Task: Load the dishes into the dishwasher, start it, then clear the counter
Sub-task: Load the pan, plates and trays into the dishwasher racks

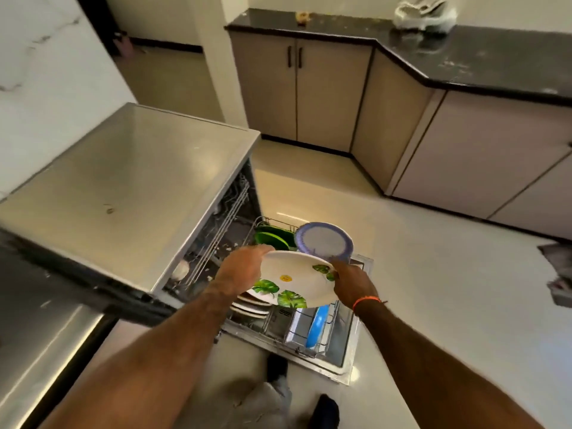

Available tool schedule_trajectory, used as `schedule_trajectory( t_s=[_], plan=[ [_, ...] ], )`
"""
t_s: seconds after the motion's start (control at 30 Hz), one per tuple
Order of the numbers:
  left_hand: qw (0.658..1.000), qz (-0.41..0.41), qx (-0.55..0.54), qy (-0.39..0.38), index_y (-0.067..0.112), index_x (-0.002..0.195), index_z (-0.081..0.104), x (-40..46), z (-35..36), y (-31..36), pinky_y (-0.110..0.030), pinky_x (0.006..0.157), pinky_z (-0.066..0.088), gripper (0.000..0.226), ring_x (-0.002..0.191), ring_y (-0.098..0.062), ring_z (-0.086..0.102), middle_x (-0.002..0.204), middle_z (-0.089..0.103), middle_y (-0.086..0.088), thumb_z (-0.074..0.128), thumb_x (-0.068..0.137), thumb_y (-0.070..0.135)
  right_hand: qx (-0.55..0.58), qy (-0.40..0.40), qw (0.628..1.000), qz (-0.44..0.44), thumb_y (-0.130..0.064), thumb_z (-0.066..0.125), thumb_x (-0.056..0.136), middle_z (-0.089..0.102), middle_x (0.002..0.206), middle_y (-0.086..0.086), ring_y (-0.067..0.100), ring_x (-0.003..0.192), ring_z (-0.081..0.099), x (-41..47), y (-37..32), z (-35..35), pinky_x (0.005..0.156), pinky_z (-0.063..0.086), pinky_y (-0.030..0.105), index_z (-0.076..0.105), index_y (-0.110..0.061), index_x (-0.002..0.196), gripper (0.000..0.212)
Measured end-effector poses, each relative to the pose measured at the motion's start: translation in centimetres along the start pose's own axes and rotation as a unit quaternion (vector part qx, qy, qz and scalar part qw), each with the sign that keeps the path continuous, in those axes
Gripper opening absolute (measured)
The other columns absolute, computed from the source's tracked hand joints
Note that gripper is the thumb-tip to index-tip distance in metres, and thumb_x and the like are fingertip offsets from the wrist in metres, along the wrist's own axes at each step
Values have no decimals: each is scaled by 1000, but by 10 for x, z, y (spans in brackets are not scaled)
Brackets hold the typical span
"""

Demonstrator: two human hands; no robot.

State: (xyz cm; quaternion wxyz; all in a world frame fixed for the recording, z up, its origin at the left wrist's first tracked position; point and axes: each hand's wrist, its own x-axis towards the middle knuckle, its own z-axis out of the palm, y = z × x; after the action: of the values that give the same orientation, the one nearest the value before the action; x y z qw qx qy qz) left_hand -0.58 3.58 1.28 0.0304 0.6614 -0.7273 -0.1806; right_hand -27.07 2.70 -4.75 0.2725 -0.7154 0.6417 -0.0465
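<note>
A white plate with green leaf prints (297, 280) is tilted over the pulled-out lower rack (322, 342) of the open dishwasher (130, 193). My left hand (241, 267) grips its left rim and my right hand (349, 281) pinches its right rim. In the rack stand a blue-rimmed plate (323, 241), green plates (274, 238), more white plates (250, 306) under the held one, and a blue plate (317, 326) on edge near the front.
The dishwasher door (346, 366) lies open over the pale floor by my feet. A black counter (464, 63) with beige cabinets (297, 91) runs along the back and right; a white bundle (424, 13) and a small object (301, 17) lie on it.
</note>
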Motion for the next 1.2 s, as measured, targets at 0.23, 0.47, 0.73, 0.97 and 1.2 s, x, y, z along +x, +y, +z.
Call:
schedule_trajectory(
  t_s=[0.23, 0.47, 0.73, 0.97, 1.2],
  plan=[
    [996, 80, -3, -39, 31, 141, 57, 137, 45, -9, -37, 85, 57, 45, 97, -24, 71, 113, 75, -4, 57, 100, 14, 9, 21, 995, 94, -20, 54, 95, 71, 115, 4, 26, 98, 68, 78, 45, 4, 82, 57, 38, 61, -30, 127, 34],
    [990, 93, -87, -62, 32, 144, 54, 275, 130, -34, -11, 62, 47, 44, 74, -16, 67, 115, 73, -10, 51, 104, 14, 11, 66, 989, 133, -12, 53, 93, 72, 108, 7, 32, 95, 68, 193, 95, 25, 74, 50, 33, 68, -24, 122, 35],
    [982, 106, -142, -59, 24, 141, 58, 353, 222, -68, -17, 81, 52, 42, 82, -13, 64, 119, 73, -11, 56, 102, 8, -5, 58, 987, 153, -9, 53, 92, 72, 111, 6, 32, 93, 68, 266, 142, 95, 75, 53, 35, 64, -28, 128, 42],
    [979, 104, -157, -71, 18, 138, 62, 366, 268, -90, 5, 54, 37, 40, 57, 1, 47, 99, 76, -13, 59, 100, 4, -19, 41, 986, 161, -17, 59, 95, 73, 109, 8, 29, 89, 70, 291, 165, 143, 75, 59, 38, 61, -28, 128, 35],
    [985, 41, -150, -81, 15, 143, 57, 376, 281, -94, -21, 81, 53, 44, 86, -18, 67, 118, 73, -11, 63, 99, 15, -21, 22, 984, 173, -21, 55, 98, 71, 109, 14, 35, 94, 69, 307, 163, 158, 78, 57, 41, 61, -23, 130, 33]
  ],
)
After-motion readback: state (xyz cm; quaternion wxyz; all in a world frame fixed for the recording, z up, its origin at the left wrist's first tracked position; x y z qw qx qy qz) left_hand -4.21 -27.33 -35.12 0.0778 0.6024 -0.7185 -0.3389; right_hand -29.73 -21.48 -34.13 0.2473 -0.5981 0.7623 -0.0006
